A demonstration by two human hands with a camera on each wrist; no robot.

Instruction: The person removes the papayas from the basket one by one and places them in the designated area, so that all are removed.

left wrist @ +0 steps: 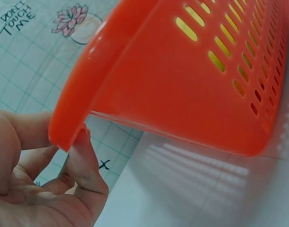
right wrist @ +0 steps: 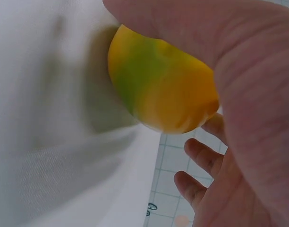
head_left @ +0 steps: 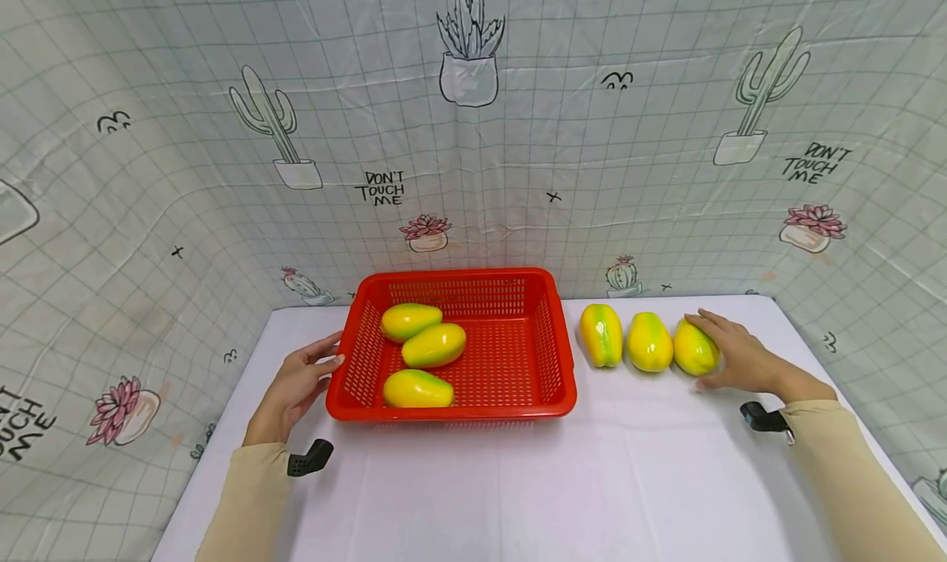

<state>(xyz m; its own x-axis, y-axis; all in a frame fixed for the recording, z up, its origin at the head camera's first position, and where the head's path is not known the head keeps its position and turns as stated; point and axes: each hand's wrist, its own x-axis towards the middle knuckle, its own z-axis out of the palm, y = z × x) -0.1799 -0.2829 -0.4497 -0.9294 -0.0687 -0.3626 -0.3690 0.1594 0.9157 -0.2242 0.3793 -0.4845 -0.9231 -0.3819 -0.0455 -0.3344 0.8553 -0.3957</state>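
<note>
My left hand [head_left: 296, 385] pinches the left rim of a red plastic basket [head_left: 451, 413], thumb and fingers on either side of the edge in the left wrist view. Three yellow-green papayas lie in the basket's left half: a back papaya [head_left: 410, 322], a middle papaya [head_left: 434, 346] and a front papaya [head_left: 418, 389]. On the right, my right hand [head_left: 740, 357] is at the rightmost papaya [head_left: 695, 347], thumb on its near side and fingers spread over its far side. The right wrist view has the thumb overlapping this papaya [right wrist: 158, 85], with other fingertips extended beyond it.
Between the basket and my right hand, two more papayas stand in the row, a left papaya [head_left: 602, 334] and a centre papaya [head_left: 649, 343]. A white cloth covers the table [head_left: 496, 488]. Behind it hangs a checked curtain [head_left: 518, 151] with cactus drawings.
</note>
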